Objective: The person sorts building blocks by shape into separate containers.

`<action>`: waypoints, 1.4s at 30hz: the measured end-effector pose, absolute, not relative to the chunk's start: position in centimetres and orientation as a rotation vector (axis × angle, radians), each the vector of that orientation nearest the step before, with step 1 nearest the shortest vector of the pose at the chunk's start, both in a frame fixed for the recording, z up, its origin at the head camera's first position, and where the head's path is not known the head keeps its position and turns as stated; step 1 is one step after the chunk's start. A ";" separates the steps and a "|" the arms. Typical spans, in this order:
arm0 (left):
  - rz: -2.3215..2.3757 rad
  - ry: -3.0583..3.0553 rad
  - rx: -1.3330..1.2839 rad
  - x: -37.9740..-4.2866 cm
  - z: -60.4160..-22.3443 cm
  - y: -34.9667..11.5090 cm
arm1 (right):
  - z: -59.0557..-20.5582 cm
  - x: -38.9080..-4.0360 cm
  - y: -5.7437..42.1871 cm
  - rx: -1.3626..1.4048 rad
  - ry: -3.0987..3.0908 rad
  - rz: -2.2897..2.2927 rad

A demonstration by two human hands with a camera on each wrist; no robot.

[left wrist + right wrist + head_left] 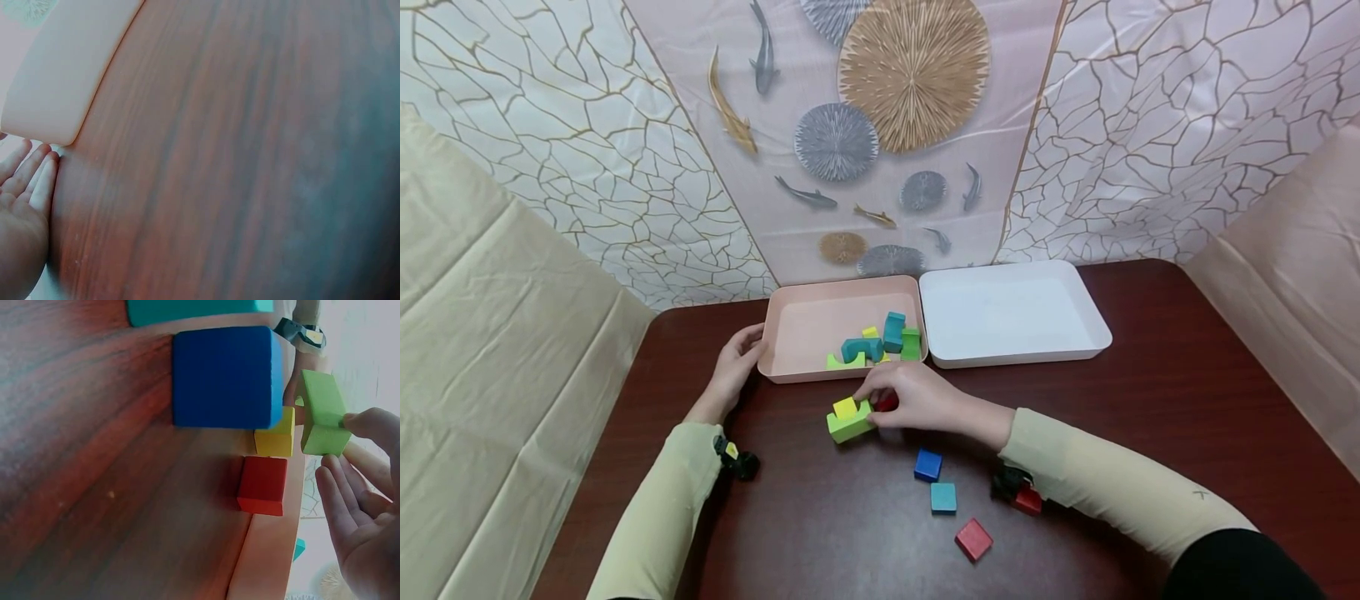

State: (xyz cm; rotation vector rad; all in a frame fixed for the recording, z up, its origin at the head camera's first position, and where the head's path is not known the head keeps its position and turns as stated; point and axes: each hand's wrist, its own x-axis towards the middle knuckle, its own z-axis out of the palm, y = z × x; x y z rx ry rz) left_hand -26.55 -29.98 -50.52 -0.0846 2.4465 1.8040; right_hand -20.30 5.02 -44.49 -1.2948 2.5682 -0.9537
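Observation:
My right hand [919, 395] pinches a light green arch block [850, 427] between thumb and fingers, in front of the pink tray [797, 375]. In the right wrist view the green block [324, 412] is off the table. A yellow block [275, 439] and a red block [262, 486] sit on the table close by; the red one is partly hidden by the hand in the head view. My left hand [735, 371] has its fingers extended against the left end of the pink tray, and the left wrist view shows the fingertips at the tray's corner [62, 134].
Teal, green and yellow blocks [893, 332] lie in the pink tray's right part. A white tray [1015, 317] stands beside it. Nearer me are a blue block [928, 465], a teal block [943, 498] and a red block [973, 540]; another red one [1027, 501] lies by the right wrist.

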 end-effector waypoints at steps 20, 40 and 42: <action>1.839 2.420 -0.063 -26.6 -50.5 -29.9 | -44.1 -22.2 5.8 -1.246 2.608 -1.166; 1.836 2.428 -0.085 -26.6 -50.6 -30.0 | -43.7 -24.4 6.4 -1.076 2.667 -1.298; 1.835 2.422 -0.092 -26.5 -50.5 -29.9 | -43.6 -24.6 6.5 -1.050 2.681 -1.295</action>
